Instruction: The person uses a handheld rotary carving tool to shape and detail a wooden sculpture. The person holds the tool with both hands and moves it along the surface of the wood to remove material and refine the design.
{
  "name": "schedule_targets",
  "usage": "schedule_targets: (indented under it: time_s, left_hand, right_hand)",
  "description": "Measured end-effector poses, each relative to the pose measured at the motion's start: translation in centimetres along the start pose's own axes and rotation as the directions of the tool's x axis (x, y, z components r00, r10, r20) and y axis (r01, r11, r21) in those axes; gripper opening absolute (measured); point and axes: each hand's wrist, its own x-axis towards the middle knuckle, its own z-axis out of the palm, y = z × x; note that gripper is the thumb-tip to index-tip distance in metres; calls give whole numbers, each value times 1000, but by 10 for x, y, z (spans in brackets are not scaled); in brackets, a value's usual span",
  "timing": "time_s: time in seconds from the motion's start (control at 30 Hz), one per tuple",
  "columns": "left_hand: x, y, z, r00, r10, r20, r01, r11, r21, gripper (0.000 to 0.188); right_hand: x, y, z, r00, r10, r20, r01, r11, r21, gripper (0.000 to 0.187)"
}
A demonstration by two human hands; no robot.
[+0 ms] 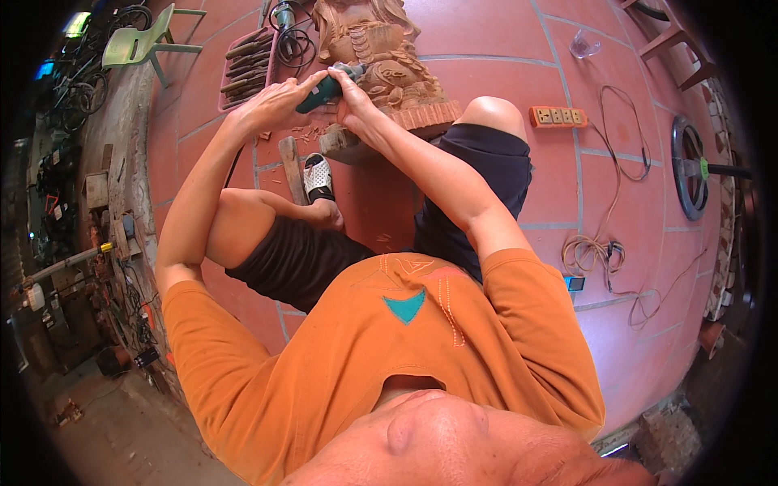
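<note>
A green handheld power tool with a grey front end, which looks like a rotary grinder, is between my two hands. My left hand is closed about its rear, with the index finger stretched along the top. Closer to the front end, my right hand grips it. That front end points at a brown carved wooden sculpture with deep relief, lying just beyond my knees. Whether the tip touches the wood is too small to tell. A rough wood block sits at the sculpture's near edge.
A pink tray of carving chisels lies left of the sculpture, beside another corded tool. Wood chips and a wooden bar are near my sandal. Rightward are an orange power strip, a coiled cord and a clear cup.
</note>
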Motion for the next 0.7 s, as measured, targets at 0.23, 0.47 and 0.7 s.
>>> schedule_targets:
  time_s: [0.23,0.47,0.7]
  left_hand:
    - [7,-2,1,998,-16,52,17,1000,-6,94]
    - [7,-3,2,998,-14,64,15,1000,-11,95]
    - [5,-3,5,999,6,41,-5,1000,-30,88]
  right_hand:
    - [3,0,1,999,-24,-40,25,1000,8,41]
    - [5,0,-3,1000,-28,-13,28,1000,-5,40]
    - [3,0,-3,1000,-14,-7,14,1000,3,40]
